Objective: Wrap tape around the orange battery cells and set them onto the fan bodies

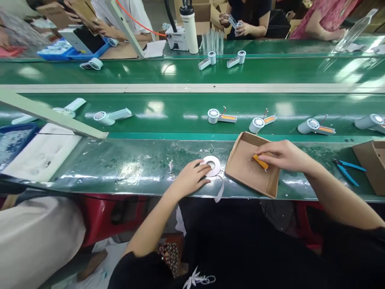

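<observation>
My right hand (284, 156) pinches an orange battery pack (260, 162) over a shallow cardboard tray (240, 170). The far ends of its fingers are partly hidden behind the hand. On the bench to the left of the tray lies a roll of white tape (215, 170), a loose strip trailing from it toward the bench edge. My left hand (191, 177) rests with spread fingers against the roll's left side.
Several white fan units (213, 115), some with orange inserts and wires, sit on the green conveyor (168, 108). Blue-handled pliers (349, 168) and a cardboard box (373, 164) are at right. A slanted metal post (60, 118) stands left. People work across the line.
</observation>
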A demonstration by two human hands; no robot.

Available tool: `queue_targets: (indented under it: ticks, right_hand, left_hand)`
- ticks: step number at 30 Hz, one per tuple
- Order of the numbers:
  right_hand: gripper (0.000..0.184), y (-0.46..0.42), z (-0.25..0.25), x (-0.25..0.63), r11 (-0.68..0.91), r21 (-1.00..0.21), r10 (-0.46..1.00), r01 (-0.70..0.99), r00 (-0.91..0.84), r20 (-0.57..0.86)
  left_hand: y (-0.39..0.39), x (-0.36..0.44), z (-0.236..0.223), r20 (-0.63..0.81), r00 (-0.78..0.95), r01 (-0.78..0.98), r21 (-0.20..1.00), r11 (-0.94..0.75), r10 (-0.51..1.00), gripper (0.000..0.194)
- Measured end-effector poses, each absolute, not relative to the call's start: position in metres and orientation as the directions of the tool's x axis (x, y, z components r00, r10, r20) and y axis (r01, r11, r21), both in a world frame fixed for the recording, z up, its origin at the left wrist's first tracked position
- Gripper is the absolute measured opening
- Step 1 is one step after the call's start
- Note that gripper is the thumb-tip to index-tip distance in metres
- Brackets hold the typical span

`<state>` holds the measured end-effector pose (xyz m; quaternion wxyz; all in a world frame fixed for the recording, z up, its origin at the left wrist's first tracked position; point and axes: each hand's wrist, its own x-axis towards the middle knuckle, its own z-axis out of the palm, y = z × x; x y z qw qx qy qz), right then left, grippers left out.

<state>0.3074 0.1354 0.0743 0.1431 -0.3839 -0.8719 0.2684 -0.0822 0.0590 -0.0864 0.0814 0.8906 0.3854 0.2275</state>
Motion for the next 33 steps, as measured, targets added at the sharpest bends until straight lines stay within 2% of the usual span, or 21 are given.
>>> queue_targets:
  ticks: [2, 5, 7, 9, 12, 15, 18, 20, 21, 23, 25, 27, 28, 30, 33]
  right_hand:
    - [0.029, 0.106, 0.071, 0.317, 0.523, -0.638, 0.772, 0.565, -0.631, 0.074]
    - [0.03, 0.084, 0.067, 0.297, 0.465, -0.686, 0.827, 0.56, -0.55, 0.111]
    - [0.035, 0.077, 0.066, 0.271, 0.404, -0.729, 0.844, 0.553, -0.533, 0.064]
    - [0.044, 0.073, 0.064, 0.244, 0.325, -0.799, 0.808, 0.506, -0.588, -0.043]
    - [0.05, 0.065, 0.058, 0.215, 0.224, -0.899, 0.639, 0.377, -0.753, -0.157]
    - [0.052, 0.049, 0.046, 0.204, 0.174, -0.946, 0.414, 0.275, -0.892, -0.183]
    - [0.043, 0.034, 0.037, 0.21, 0.295, -0.92, 0.227, 0.258, -0.954, -0.195]
    - [0.039, 0.034, 0.035, 0.222, 0.473, -0.835, 0.211, 0.28, -0.957, -0.201]
    - [0.039, 0.038, 0.036, 0.23, 0.557, -0.764, 0.274, 0.324, -0.941, -0.199]
    - [0.042, 0.053, 0.04, 0.247, 0.647, -0.543, 0.542, 0.535, -0.824, -0.167]
    - [0.041, 0.072, 0.043, 0.263, 0.553, -0.237, 0.798, 0.799, -0.589, -0.125]
    - [0.039, 0.087, 0.043, 0.274, 0.389, 0.039, 0.912, 0.92, -0.379, -0.156]
    - [0.038, 0.092, 0.041, 0.277, 0.334, 0.13, 0.933, 0.933, -0.308, -0.189]
    - [0.038, 0.098, 0.036, 0.279, 0.301, 0.206, 0.94, 0.931, -0.253, -0.23]
    - [0.034, 0.103, 0.028, 0.28, 0.314, 0.203, 0.938, 0.927, -0.271, -0.215]
  left_hand:
    - [0.032, -0.086, -0.091, 0.354, 0.559, 0.717, 0.247, -0.652, 0.75, 0.036]
    - [0.026, -0.079, -0.078, 0.487, 0.428, 0.791, 0.206, -0.576, 0.761, 0.032]
    - [0.029, -0.069, -0.062, 0.625, 0.332, 0.806, 0.202, -0.557, 0.707, 0.031]
    - [0.027, -0.057, -0.045, 0.74, 0.253, 0.801, 0.201, -0.563, 0.623, 0.035]
    - [0.019, -0.047, -0.036, 0.827, 0.208, 0.786, 0.176, -0.592, 0.522, 0.037]
    - [0.014, -0.054, -0.051, 0.848, 0.224, 0.795, 0.126, -0.593, 0.481, 0.037]
    - [0.012, -0.071, -0.076, 0.827, 0.232, 0.828, 0.109, -0.55, 0.513, 0.038]
    - [0.007, -0.081, -0.089, 0.814, 0.209, 0.852, 0.12, -0.51, 0.542, 0.037]
    - [0.004, -0.084, -0.093, 0.817, 0.189, 0.862, 0.128, -0.49, 0.545, 0.036]
    - [-0.003, -0.087, -0.098, 0.828, 0.139, 0.879, 0.15, -0.453, 0.544, 0.033]
    - [-0.008, -0.086, -0.098, 0.832, 0.095, 0.887, 0.179, -0.426, 0.547, 0.033]
    - [-0.011, -0.084, -0.098, 0.816, 0.082, 0.886, 0.203, -0.417, 0.572, 0.035]
    - [-0.012, -0.083, -0.098, 0.806, 0.084, 0.883, 0.212, -0.418, 0.586, 0.037]
    - [-0.012, -0.079, -0.099, 0.786, 0.089, 0.879, 0.228, -0.419, 0.612, 0.039]
    - [-0.01, -0.072, -0.099, 0.781, 0.087, 0.876, 0.235, -0.42, 0.619, 0.042]
